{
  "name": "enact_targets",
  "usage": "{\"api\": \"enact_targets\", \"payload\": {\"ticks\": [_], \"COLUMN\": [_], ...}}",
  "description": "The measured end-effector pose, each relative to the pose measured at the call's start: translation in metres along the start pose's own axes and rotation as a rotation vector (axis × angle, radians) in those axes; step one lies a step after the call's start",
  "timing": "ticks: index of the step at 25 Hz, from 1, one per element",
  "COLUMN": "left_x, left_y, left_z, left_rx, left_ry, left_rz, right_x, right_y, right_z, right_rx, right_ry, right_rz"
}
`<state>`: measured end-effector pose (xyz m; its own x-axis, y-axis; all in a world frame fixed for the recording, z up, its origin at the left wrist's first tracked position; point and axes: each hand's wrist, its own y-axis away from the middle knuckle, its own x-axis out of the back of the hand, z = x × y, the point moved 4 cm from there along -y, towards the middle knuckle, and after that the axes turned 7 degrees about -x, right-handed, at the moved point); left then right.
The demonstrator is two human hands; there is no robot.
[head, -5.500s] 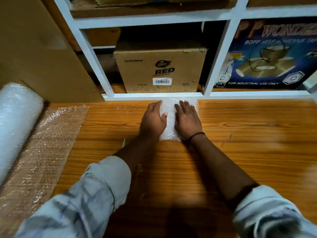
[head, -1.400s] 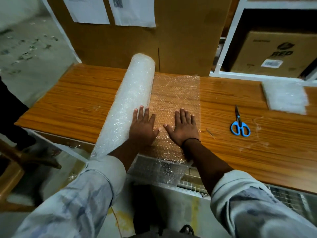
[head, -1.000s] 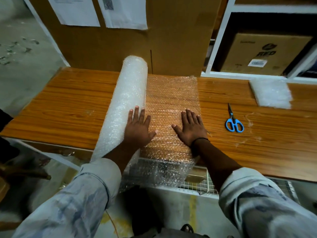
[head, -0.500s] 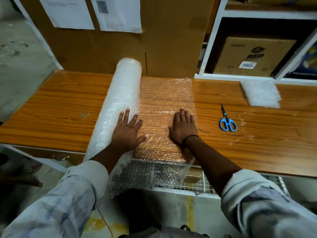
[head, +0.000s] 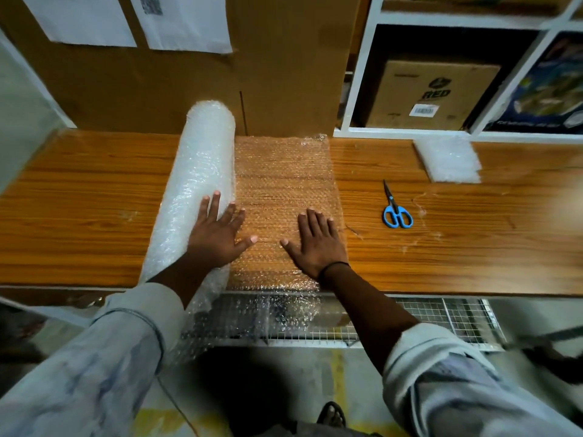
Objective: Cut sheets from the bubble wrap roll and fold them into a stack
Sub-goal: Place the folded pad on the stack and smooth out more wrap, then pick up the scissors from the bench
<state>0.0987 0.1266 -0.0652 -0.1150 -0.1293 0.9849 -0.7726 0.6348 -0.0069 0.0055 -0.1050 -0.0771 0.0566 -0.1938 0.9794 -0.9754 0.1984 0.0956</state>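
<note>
A white bubble wrap roll [head: 198, 171] lies across the wooden table [head: 79, 209], its near end hanging past the front edge. An unrolled sheet [head: 284, 184] spreads flat to the right of the roll and droops over the table's front. My left hand [head: 219, 234] lies flat with straight fingers, partly on the roll and partly on the sheet. My right hand [head: 315, 244] presses flat on the sheet near its right edge. Blue-handled scissors [head: 396, 209] lie on the table to the right. A folded stack of bubble wrap [head: 449, 159] sits at the back right.
A large brown cardboard panel [head: 195, 80] with papers stands behind the roll. A white shelf frame [head: 356, 74] at the back right holds a brown "RED" carton [head: 435, 93]. A wire mesh rack [head: 441, 316] lies below the table's front edge.
Five seconds ago both hands pressed the folded stack by the shelf. Since then they lie flat on the roll and sheet; the left hand has shifted slightly left onto the roll.
</note>
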Motion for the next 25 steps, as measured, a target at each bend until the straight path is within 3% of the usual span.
{"api": "enact_targets", "payload": {"ticks": [7, 12, 17, 25], "left_x": [0.0, 0.004, 0.012, 0.009], "left_y": [0.013, 0.009, 0.006, 0.005], "left_z": [-0.004, 0.005, 0.031, 0.079], "left_rx": [-0.061, 0.022, 0.155, 0.074], "left_ry": [-0.024, -0.014, 0.028, 0.266], "left_rz": [0.02, -0.063, -0.045, -0.028], "right_x": [0.011, 0.042, 0.046, 0.057], "right_y": [-0.003, -0.012, -0.011, -0.003], "right_z": [0.033, 0.101, 0.137, 0.117], "right_rx": [-0.011, -0.317, -0.552, -0.355], "right_ry": [-0.052, -0.039, -0.032, 0.053], "right_rz": [0.036, 0.252, 0.12, 0.174]}}
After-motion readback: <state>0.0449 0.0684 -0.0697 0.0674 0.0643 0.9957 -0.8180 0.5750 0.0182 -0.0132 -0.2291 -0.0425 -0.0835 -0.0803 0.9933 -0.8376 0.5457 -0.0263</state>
